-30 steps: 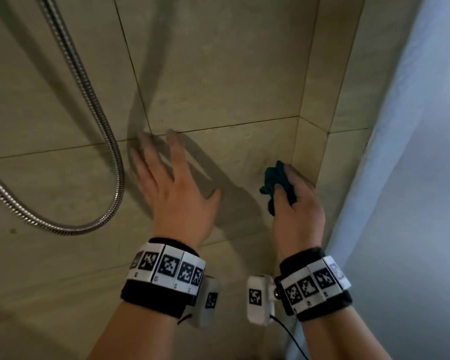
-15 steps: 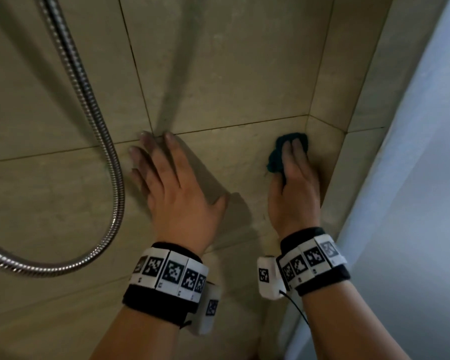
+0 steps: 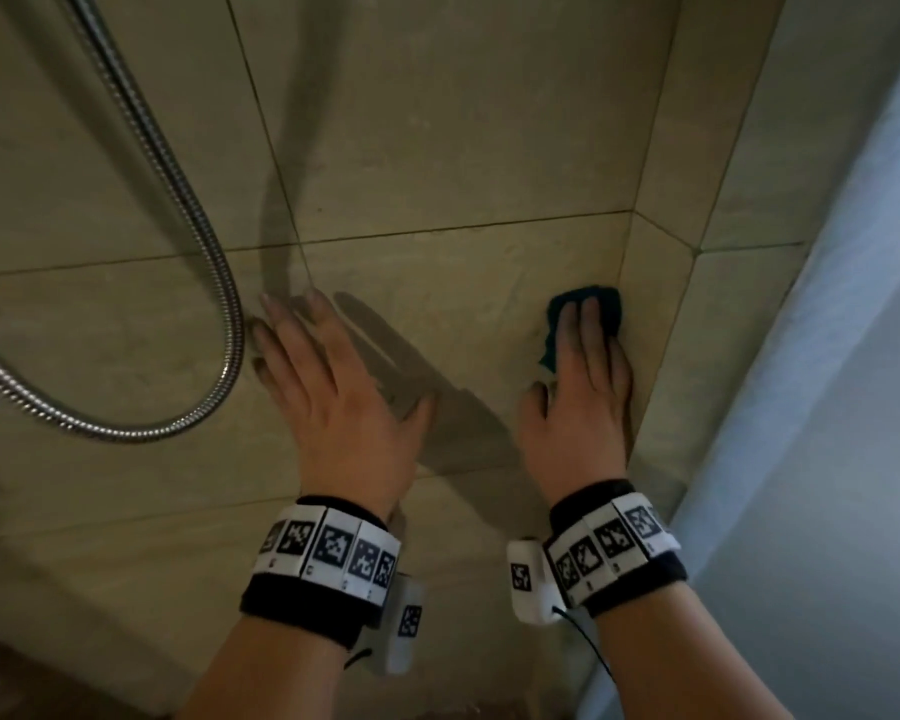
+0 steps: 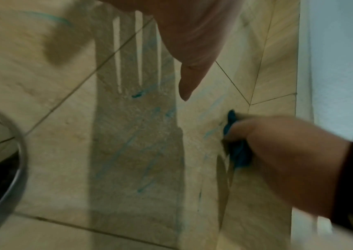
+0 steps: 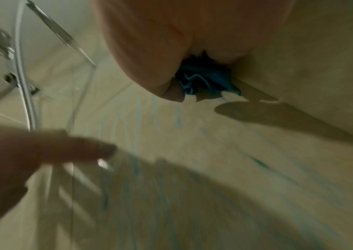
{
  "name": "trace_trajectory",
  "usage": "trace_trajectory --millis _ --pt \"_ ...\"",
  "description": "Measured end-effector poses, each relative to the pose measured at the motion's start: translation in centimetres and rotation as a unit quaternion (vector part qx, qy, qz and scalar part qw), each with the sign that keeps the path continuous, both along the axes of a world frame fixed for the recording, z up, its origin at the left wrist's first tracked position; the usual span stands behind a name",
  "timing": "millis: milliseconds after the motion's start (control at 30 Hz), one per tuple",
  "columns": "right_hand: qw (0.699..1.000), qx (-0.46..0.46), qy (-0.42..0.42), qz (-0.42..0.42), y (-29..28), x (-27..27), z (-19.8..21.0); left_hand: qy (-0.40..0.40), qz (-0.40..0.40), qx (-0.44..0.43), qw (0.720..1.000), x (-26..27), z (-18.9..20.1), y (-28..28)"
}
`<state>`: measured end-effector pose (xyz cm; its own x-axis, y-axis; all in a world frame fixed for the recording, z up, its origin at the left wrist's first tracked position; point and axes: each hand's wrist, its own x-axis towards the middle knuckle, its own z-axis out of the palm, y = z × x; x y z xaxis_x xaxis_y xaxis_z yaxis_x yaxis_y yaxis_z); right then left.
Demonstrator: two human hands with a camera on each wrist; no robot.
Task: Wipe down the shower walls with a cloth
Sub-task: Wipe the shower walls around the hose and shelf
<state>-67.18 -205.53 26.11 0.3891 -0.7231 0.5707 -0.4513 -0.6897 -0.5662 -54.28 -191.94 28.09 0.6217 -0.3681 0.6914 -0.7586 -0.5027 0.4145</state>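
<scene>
The cloth [image 3: 583, 314], a small dark teal wad, is pressed flat against the tiled shower wall [image 3: 437, 122] just left of the inner corner, under the straight fingers of the right hand [image 3: 578, 402]. The thumb is tucked against its near edge, so the cloth seems pinned more than gripped. In the right wrist view it shows as a crumpled bunch [image 5: 203, 79] under the palm.

The left hand [image 3: 333, 392] lies open and flat on the same wall, fingers spread and holding nothing, just right of the hanging loop of the metal shower hose [image 3: 198, 241].

Risks, as a judgement: the bunched cloth covers little area, so a fast stroke could leave strips unwiped, above all in the corner joint and along the grout lines. Held only by pressure, it could slide out and drop if the hand lifts off mid-stroke. A wide sweep left could knock the hose. The bracing palm may slip if the tile is wet.
</scene>
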Motion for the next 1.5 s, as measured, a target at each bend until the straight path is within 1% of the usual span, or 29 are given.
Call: trace_trajectory --millis 100,133,200,267,300,433,567,633,667,767,967,1033,1067,1100,1167,1300,1367,1433,1500 --pt "0.997 -0.068 -0.046 -0.008 -0.5 0.7 5.0 0.014 0.007 -0.002 1.000 0.0 -0.2 0.0" --pt "0.995 -0.083 -0.050 -0.014 -0.6 0.9 6.0 0.020 0.012 0.002 1.000 0.1 -0.2 -0.1" --pt "0.994 -0.101 -0.038 -0.025 -0.8 0.9 6.2 0.041 0.020 0.012 0.999 0.2 -0.2 -0.4" --pt "0.994 -0.109 -0.007 -0.027 -1.0 0.7 4.7 0.048 0.025 0.021 0.998 0.5 -0.2 -0.8" --pt "0.995 -0.099 0.009 -0.023 -1.1 0.6 3.5 0.044 0.030 0.024 0.998 0.7 -0.3 -1.0" --pt "0.997 -0.053 0.048 -0.005 -0.7 0.0 -2.2 0.043 0.043 0.029 0.998 0.9 -0.4 -1.2" --pt "0.991 0.032 0.129 0.008 0.5 -0.4 -8.0 0.027 0.049 0.038 0.998 1.3 -0.8 -1.0" --pt "0.987 0.061 0.146 0.021 0.7 -0.4 -9.2 0.027 0.049 0.041 0.998 1.5 -1.0 -0.9" --pt "0.988 0.063 0.142 0.022 0.7 -0.4 -9.1 0.027 0.049 0.041 0.998 1.5 -1.0 -0.9" --pt "0.993 0.056 0.100 0.006 0.8 0.1 -6.5 0.021 0.051 0.047 0.997 1.6 -1.0 -0.8" --pt "0.999 -0.033 0.021 -0.008 -0.3 1.1 3.2 0.014 0.053 0.047 0.997 1.7 -1.2 -1.0" --pt "0.998 -0.060 0.002 -0.015 -0.7 1.2 4.9 0.016 0.052 0.051 0.997 1.7 -1.3 -0.9" --pt "0.998 -0.064 -0.001 -0.015 -0.7 1.2 4.9 0.015 0.052 0.052 0.997 1.8 -1.3 -0.9" --pt "0.998 -0.059 0.001 -0.010 -0.7 1.3 4.3 0.013 0.053 0.052 0.997 1.8 -1.3 -0.9" --pt "0.999 -0.024 0.021 0.006 -0.2 1.2 1.5 0.010 0.052 0.052 0.997 1.8 -1.3 -0.9" --pt "0.991 0.097 0.088 0.034 1.1 0.6 -6.2 0.013 0.049 0.058 0.997 1.8 -1.4 -0.7" --pt "0.983 0.144 0.099 0.053 1.5 0.2 -8.7 0.017 0.046 0.061 0.997 1.8 -1.4 -0.6" --pt "0.980 0.163 0.092 0.068 1.6 0.1 -9.5 0.021 0.041 0.063 0.997 1.8 -1.4 -0.5" --pt "0.979 0.172 0.076 0.074 1.6 0.2 -8.7 0.024 0.038 0.064 0.997 1.9 -1.3 -0.5"
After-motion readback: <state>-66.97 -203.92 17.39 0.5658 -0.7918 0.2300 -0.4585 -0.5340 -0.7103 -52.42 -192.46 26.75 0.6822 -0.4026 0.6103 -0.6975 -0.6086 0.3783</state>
